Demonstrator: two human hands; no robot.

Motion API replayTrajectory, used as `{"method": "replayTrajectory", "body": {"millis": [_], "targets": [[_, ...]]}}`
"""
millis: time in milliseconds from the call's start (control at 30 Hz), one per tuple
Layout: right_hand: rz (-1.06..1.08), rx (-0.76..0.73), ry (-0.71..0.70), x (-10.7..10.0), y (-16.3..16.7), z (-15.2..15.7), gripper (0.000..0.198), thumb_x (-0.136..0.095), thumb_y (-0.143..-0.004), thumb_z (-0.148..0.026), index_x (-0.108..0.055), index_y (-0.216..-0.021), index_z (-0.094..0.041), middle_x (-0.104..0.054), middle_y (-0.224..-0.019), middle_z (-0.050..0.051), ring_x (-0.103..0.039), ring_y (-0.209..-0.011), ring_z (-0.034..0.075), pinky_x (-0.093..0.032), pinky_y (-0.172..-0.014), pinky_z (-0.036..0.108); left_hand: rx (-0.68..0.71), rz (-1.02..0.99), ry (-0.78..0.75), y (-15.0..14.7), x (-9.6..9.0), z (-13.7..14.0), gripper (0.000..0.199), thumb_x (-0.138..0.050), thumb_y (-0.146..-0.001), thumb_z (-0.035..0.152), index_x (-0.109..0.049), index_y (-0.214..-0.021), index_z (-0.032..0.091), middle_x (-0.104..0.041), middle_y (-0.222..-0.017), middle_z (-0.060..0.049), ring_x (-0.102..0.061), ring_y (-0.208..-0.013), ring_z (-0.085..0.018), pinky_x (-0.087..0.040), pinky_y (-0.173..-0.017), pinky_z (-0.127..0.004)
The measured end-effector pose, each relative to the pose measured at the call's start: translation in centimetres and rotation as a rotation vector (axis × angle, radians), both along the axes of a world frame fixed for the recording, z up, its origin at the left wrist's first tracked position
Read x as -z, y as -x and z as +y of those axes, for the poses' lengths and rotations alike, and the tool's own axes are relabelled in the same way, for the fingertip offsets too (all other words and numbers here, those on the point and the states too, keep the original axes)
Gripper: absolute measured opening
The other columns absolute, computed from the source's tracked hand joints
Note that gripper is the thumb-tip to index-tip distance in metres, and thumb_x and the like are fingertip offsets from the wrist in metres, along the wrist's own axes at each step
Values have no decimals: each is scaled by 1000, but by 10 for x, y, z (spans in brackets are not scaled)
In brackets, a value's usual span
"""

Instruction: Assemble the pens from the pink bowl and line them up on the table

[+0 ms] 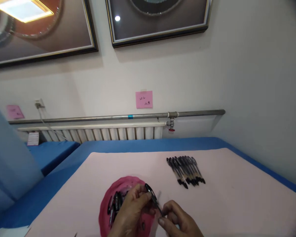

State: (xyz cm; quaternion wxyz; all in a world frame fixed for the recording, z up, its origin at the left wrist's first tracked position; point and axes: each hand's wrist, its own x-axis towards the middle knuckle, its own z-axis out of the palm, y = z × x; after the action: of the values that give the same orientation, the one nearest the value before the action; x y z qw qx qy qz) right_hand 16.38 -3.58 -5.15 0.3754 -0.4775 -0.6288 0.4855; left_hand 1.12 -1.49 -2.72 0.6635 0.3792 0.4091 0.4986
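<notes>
A black pen point(153, 196) is held slantwise between both hands, its capped end up and to the left. My left hand point(134, 205) pinches it near the cap, in front of the pink bowl point(104, 200). Lower right, the fingertips of my right hand point(176, 219) close on the pen's other end. Inside the bowl lie dark pen parts point(116, 202), partly hidden by my left hand. Beyond my right hand, several assembled black pens point(185, 169) lie side by side in a slanted row on the pink sheet point(227, 191).
Under the sheet is a blue-covered table point(148, 144), its far edge near a white radiator point(113, 133) and a metal pipe point(101, 118). A pink note point(144, 99) is taped to the wall. On the left hangs a blue cloth point(7, 168); white paper point(13, 231) lies at the near left.
</notes>
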Motion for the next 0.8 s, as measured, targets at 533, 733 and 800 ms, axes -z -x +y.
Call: {"method": "replayTrajectory", "body": {"millis": [533, 733, 800], "targets": [[-574, 528, -148, -10, -83, 85, 27, -46, -79, -31, -57, -100, -21, -65, -87, 6, -62, -74, 22, -48, -60, 31, -57, 293, 14, 27, -15, -1, 30, -61, -72, 38, -61, -97, 22, -65, -92, -4, -60, -77, -15, -44, -63, -24], [-715, 501, -212, -2, -82, 104, 22, -48, -78, -25, -61, -95, -20, -66, -98, 9, -60, -89, 27, -42, -73, 33, -118, 373, -26, 37, -15, 1, 34, -60, -72, 40, -61, -96, 17, -65, -84, -5, -59, -72, -15, -44, -61, -24], [-720, 505, -216, -3, -83, 105, 23, -47, -78, -27, -61, -94, -19, -65, -98, 11, -61, -88, 28, -42, -71, 34, -149, 418, -41, 42, -14, 3, 34, -60, -72, 40, -61, -96, 17, -65, -85, -5, -59, -72, -15, -45, -61, -24]]}}
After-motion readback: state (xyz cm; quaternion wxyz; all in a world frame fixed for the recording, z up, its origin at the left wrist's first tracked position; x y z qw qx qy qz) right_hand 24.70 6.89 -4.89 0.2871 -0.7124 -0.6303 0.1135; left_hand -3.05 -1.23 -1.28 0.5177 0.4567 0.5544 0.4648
